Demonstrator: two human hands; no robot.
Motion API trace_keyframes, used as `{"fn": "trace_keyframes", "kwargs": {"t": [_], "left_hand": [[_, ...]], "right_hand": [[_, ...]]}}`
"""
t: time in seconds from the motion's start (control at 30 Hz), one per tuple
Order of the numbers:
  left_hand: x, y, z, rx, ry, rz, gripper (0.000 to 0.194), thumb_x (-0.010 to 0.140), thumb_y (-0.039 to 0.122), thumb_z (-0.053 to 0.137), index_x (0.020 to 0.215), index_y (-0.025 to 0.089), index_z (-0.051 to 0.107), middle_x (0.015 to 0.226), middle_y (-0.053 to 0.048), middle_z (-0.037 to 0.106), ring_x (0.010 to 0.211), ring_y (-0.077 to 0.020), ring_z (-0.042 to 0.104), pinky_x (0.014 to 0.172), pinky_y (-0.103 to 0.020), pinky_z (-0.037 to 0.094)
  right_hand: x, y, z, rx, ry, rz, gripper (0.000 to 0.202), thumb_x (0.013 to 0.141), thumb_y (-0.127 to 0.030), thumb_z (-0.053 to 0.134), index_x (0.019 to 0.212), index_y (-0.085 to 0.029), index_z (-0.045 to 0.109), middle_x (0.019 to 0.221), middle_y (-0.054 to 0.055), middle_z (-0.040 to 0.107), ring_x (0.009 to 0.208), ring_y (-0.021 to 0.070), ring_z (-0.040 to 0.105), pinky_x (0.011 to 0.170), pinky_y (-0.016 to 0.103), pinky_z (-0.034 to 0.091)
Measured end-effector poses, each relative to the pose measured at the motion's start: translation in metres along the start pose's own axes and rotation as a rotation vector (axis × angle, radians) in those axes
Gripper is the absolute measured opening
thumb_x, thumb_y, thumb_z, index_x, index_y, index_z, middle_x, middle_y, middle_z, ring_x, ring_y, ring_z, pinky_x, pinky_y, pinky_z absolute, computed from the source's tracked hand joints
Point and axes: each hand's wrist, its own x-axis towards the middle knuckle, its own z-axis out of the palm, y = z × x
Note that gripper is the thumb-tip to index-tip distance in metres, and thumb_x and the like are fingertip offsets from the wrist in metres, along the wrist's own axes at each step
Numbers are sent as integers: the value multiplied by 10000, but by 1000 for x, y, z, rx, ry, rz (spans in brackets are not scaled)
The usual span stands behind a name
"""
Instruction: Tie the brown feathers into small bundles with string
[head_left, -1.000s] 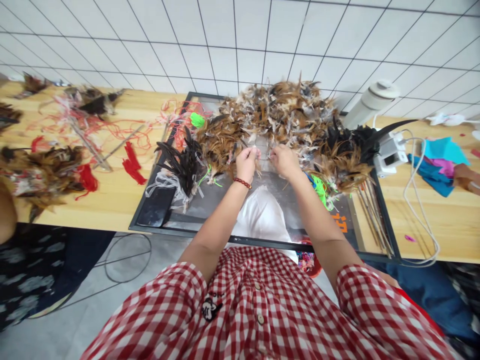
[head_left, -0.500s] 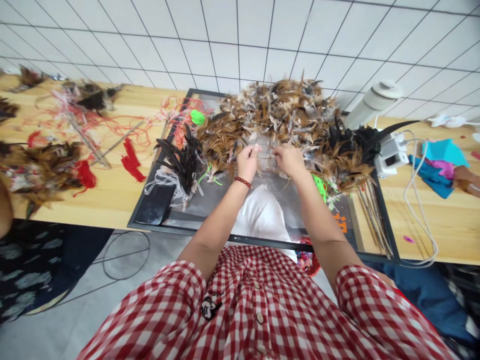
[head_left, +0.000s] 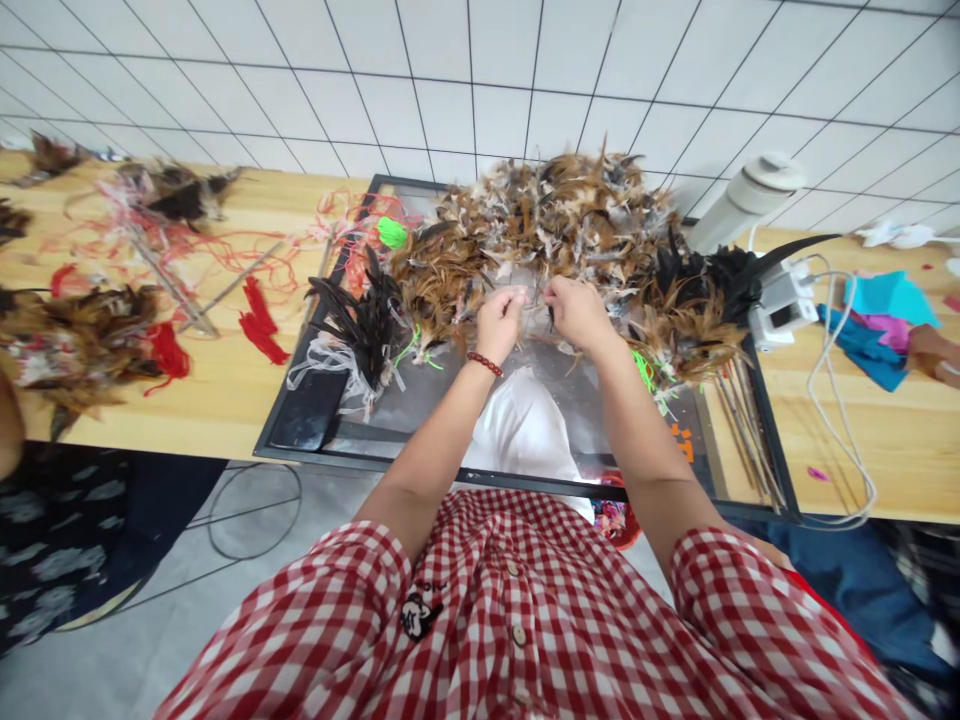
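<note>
Several bundles of brown feathers (head_left: 82, 335) lie on the wooden table (head_left: 202, 420) at the far left, with red tassels (head_left: 261, 322) and tangled pink string (head_left: 255, 255) beside them. Next comes a black-rimmed tray (head_left: 525, 484), holding a dark flat slab (head_left: 304, 412) near its left corner, a tuft of black feathers (head_left: 367, 320) and a knot of neon-green string (head_left: 391, 233). Over the middle of the tray, the left hand (head_left: 501, 322), with a red bead bracelet (head_left: 486, 364) at the wrist, has its fingers drawn together in a pinch; I cannot tell whether they grip anything. Behind the 2 hands spreads the large brown feather pile (head_left: 555, 215), heaped towards the tiled wall (head_left: 435, 90). The right hand (head_left: 581, 315) faces the left with fingers curled nearly closed, and a small dark piece (head_left: 552, 318) shows at its fingertips. That piece sits just outside the pile, so it looks singled out for close fingertip handling; the 2 hands are near each other but apart. Rightward lie green strands (head_left: 645, 372) and thin sticks (head_left: 750, 430) inside the tray, then a white flask (head_left: 750, 200), a white charger (head_left: 784, 310) and turquoise cloth (head_left: 892, 298) near a co-worker's hand (head_left: 930, 350)
</note>
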Motion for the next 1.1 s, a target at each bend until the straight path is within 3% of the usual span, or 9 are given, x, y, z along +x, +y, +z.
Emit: {"fn": "trace_keyframes", "kwargs": {"t": [0.1, 0.17, 0.3, 0.47, 0.57, 0.7, 0.83, 0.97, 1.1], "left_hand": [[-6, 9, 2, 71, -123, 27, 212, 848, 111, 692, 670, 207, 756, 928, -50, 793, 972, -200, 700, 1002, -322, 491], [-8, 11, 3, 124, -144, -1, 218, 858, 112, 673, 680, 203, 760, 830, -33, 774, 871, -196, 680, 933, -315, 497], [-4, 8, 1, 107, -31, -40, 218, 864, 114, 663, 679, 195, 744, 759, -18, 752, 813, -186, 668, 863, -293, 497], [6, -3, -1, -123, 106, -141, 204, 903, 223, 674, 703, 192, 702, 700, -4, 702, 689, -136, 632, 750, -263, 506], [8, -4, -1, -205, 118, -200, 215, 895, 269, 707, 697, 188, 678, 682, 8, 676, 655, -114, 610, 722, -252, 506], [6, 1, 0, -268, 123, -242, 236, 893, 283, 719, 691, 180, 656, 662, 20, 652, 630, -89, 590, 681, -225, 493], [2, 7, 1, -271, 56, -237, 276, 868, 365, 764, 693, 176, 662, 629, 28, 638, 617, -80, 580, 679, -213, 486], [-3, 12, 3, -271, -62, -187, 305, 858, 373, 780, 663, 171, 660, 625, 23, 645, 615, -83, 578, 726, -231, 497], [-7, 13, 5, -293, -130, -203, 268, 867, 315, 775, 665, 168, 677, 629, 15, 660, 620, -89, 593, 733, -236, 494]], "right_hand": [[0, -3, -1, 101, 48, -73, 281, 938, -171, 413, 1029, -168, 679, 1072, 143, 754, 1029, 278, 658, 903, 360, 447], [0, -2, -1, 173, 84, -94, 281, 933, -178, 428, 1025, -155, 692, 1053, 140, 748, 1026, 261, 660, 915, 341, 462], [1, 6, 1, 173, 117, -6, 332, 909, -174, 492, 1153, -126, 712, 1126, 147, 742, 1067, 256, 663, 956, 344, 473], [0, 1, 13, 58, -124, 27, 274, 897, -242, 624, 1115, -168, 773, 1104, 123, 776, 1054, 269, 684, 931, 349, 481], [2, -4, 23, 101, -88, 13, 329, 933, -220, 575, 1200, -156, 755, 1173, 130, 774, 1078, 255, 692, 970, 348, 486], [6, -4, 32, 310, -64, 21, 367, 905, -106, 484, 1146, -122, 760, 1161, 133, 778, 1067, 228, 693, 1001, 356, 495], [12, -3, 35, 708, 101, 119, 286, 887, -251, 568, 1110, -155, 720, 1077, 81, 771, 955, 191, 674, 935, 344, 525], [14, -7, 34, 1081, 195, 145, 339, 807, -481, 692, 990, -196, 692, 860, 8, 707, 730, 133, 581, 737, 272, 504], [12, -6, 25, 1134, 233, 143, 433, 706, -615, 770, 787, -209, 642, 646, -47, 556, 608, 105, 455, 626, 257, 412]]}}
